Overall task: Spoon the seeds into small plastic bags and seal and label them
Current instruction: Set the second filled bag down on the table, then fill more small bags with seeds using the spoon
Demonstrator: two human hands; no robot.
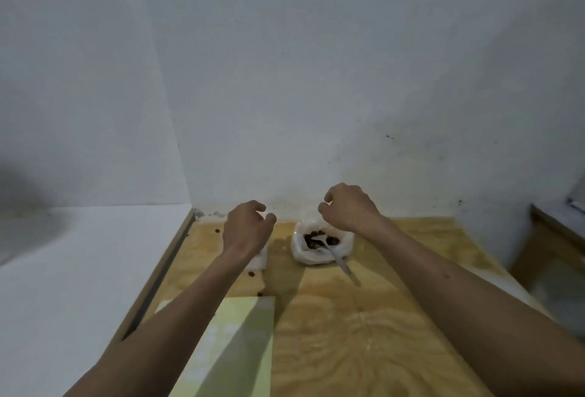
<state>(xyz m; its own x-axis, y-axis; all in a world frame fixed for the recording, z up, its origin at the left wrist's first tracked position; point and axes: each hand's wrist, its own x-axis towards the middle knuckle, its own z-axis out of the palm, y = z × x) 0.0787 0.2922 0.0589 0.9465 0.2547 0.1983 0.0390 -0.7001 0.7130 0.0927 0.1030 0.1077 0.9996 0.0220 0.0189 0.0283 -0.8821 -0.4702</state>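
Hovering above the wooden surface (364, 333), both hands are seen raised near the wall. The left hand (245, 229) is loosely curled, nothing held. The right hand (348, 210) is likewise loosely curled and empty. A white bag (316, 252) of dark seeds (319, 238) sits below the right hand, a spoon (338, 259) resting in it. A small bag (259, 260) is partly hidden under the left wrist. A pale sheet (234, 349) lies nearer.

I see no readable text, label, brand or number anywhere from the head camera.
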